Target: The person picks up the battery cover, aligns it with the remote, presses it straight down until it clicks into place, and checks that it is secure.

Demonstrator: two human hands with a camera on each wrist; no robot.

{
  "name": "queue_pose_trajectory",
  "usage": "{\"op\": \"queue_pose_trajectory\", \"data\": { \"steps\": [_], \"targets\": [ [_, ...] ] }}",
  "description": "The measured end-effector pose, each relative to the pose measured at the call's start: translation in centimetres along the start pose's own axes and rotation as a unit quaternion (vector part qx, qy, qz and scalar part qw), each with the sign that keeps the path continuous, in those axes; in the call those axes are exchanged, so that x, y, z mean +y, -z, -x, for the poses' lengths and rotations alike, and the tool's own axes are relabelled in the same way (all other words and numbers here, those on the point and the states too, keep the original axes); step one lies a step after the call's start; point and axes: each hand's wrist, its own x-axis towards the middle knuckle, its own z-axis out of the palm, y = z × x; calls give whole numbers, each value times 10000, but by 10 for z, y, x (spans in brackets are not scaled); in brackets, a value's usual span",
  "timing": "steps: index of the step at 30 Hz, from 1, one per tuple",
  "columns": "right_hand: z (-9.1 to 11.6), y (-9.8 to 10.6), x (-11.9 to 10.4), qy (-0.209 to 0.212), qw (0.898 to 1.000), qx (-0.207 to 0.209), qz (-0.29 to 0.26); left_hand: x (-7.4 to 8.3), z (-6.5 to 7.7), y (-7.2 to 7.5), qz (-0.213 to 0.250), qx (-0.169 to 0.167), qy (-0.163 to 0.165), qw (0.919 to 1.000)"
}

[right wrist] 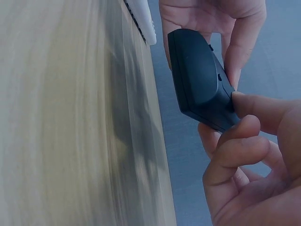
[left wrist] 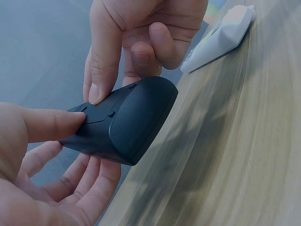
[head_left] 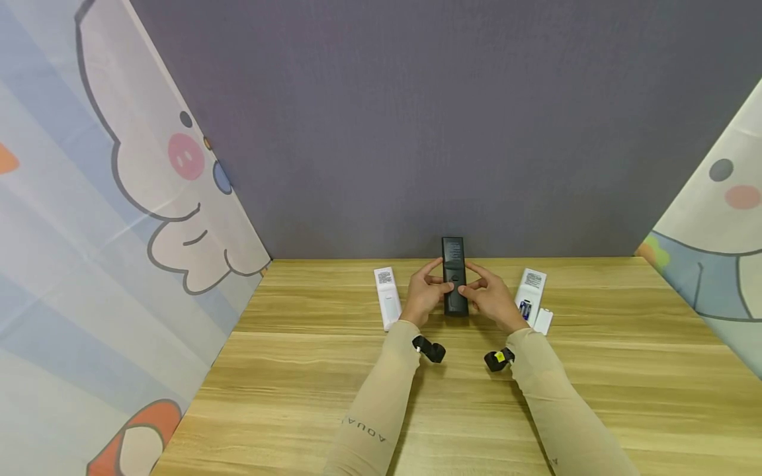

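Both hands hold a black remote control (head_left: 455, 303) above the table, its back with the battery cover turned up. My left hand (head_left: 421, 297) grips its left side, thumb on the cover and fingers underneath. From the other side my right hand (head_left: 493, 301) grips it, the thumb pressing near the cover's latch. In the left wrist view the rounded end of the remote (left wrist: 143, 117) faces the camera, and the cover's seam shows as closed. The same end of the remote (right wrist: 195, 70) hangs clear of the wood in the right wrist view.
A white remote (head_left: 388, 301) lies face down left of the hands. To the right lies another white remote (head_left: 532, 285) with batteries (head_left: 525, 309) in its uncovered compartment. Its loose white cover (head_left: 543, 321) is beside it. A grey wall (head_left: 417, 132) stands behind the wooden table (head_left: 286, 370).
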Motion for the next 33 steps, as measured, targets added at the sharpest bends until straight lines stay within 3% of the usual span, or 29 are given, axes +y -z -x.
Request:
{"op": "queue_pose_trajectory", "data": {
  "steps": [18, 26, 33],
  "targets": [
    [1, 0, -1, 49, 9998, -29, 206, -2, -2, -3, -76, 197, -16, 9998],
    [1, -3, 0, 213, 9977, 47, 638, -1, 1, -4, -398, 387, 0, 9985],
    [1, -6, 1, 60, 9965, -12, 830, -1, 2, -6, -773, 545, 81, 9955]
  ]
}}
